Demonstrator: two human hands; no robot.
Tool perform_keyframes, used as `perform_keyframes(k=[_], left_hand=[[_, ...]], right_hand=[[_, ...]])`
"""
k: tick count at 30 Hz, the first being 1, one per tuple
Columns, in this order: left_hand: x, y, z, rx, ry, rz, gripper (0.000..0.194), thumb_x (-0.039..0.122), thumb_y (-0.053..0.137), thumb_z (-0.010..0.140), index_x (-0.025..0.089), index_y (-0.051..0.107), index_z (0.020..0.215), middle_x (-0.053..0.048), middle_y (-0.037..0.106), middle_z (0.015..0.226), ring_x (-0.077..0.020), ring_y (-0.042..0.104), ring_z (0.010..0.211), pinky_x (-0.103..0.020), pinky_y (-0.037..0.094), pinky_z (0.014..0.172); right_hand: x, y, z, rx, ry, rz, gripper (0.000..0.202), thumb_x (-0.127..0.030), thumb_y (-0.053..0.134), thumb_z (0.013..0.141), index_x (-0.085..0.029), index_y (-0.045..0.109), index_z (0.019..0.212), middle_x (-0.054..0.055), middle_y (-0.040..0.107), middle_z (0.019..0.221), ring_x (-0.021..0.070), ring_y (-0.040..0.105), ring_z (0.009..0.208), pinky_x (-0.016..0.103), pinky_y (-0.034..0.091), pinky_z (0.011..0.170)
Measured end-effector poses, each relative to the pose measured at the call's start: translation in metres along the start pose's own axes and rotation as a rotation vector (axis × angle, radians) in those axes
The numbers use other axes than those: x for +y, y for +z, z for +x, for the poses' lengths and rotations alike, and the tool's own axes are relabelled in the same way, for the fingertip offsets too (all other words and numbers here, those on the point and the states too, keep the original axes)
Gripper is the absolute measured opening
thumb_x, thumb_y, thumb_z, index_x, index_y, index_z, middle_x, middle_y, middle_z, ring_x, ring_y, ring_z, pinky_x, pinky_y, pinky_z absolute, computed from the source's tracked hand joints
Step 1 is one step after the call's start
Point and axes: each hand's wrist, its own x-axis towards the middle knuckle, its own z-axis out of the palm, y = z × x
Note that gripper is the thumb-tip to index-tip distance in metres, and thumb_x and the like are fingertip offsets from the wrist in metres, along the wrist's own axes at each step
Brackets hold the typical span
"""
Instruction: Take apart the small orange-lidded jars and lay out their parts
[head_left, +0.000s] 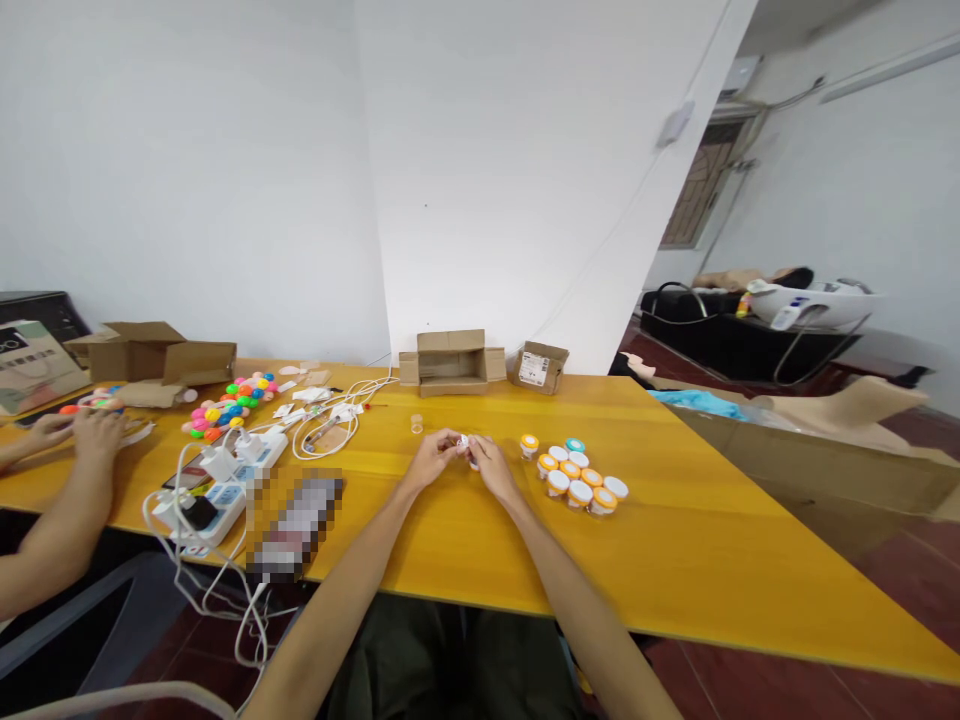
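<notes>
My left hand (435,458) and my right hand (493,468) meet above the middle of the yellow table, fingers closed in pinches. Between their fingertips is a small white piece (462,443) with a reddish mark; the fingers partly cover it, and its kind cannot be made out. Just behind my left hand stands a small clear cup (417,424) without a lid. To the right of my right hand is a cluster of small clear jars with orange, white and teal lids (580,490). One orange-lidded jar (529,445) sits slightly apart from them.
Open cardboard boxes (452,372) stand by the wall. At left lie a power strip (232,490) with tangled white cables, a phone (296,530) and colourful balls (232,405). Another person's hands (97,430) work at the far left. A large carton (787,460) stands beyond the right edge.
</notes>
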Motion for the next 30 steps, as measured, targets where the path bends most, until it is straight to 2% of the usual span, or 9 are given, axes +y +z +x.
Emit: perform_keyframes(k=[11, 18, 30], left_hand=[[0.0049, 0.0012, -0.0030, 0.033, 0.040, 0.111, 0.020, 0.037, 0.072, 0.078, 0.017, 0.072, 0.081, -0.002, 0.071, 0.074, -0.0151, 0.062, 0.068, -0.026, 0.048, 0.067], [0.0013, 0.0006, -0.0031, 0.024, 0.005, 0.080, 0.026, 0.043, 0.072, 0.077, 0.017, 0.072, 0.079, -0.001, 0.070, 0.069, -0.0143, 0.059, 0.062, -0.026, 0.048, 0.062], [0.0037, -0.0021, -0.0016, -0.048, -0.044, -0.053, 0.032, 0.047, 0.078, 0.071, 0.016, 0.070, 0.077, -0.002, 0.069, 0.070, -0.0150, 0.061, 0.066, -0.027, 0.049, 0.065]], right_hand=[[-0.0014, 0.0007, 0.0007, -0.050, 0.028, 0.070, 0.050, -0.064, 0.041, 0.088, -0.025, 0.050, 0.059, -0.001, 0.050, 0.054, 0.0181, 0.046, 0.058, 0.030, 0.040, 0.058], [0.0031, 0.0032, 0.0000, -0.027, 0.034, 0.060, 0.052, -0.067, 0.040, 0.086, -0.025, 0.049, 0.057, -0.001, 0.049, 0.053, 0.0177, 0.045, 0.057, 0.029, 0.038, 0.057], [0.0059, 0.0011, 0.0004, -0.084, 0.073, 0.100, 0.051, -0.067, 0.041, 0.085, -0.024, 0.052, 0.059, 0.000, 0.054, 0.057, 0.0172, 0.046, 0.057, 0.029, 0.039, 0.057]])
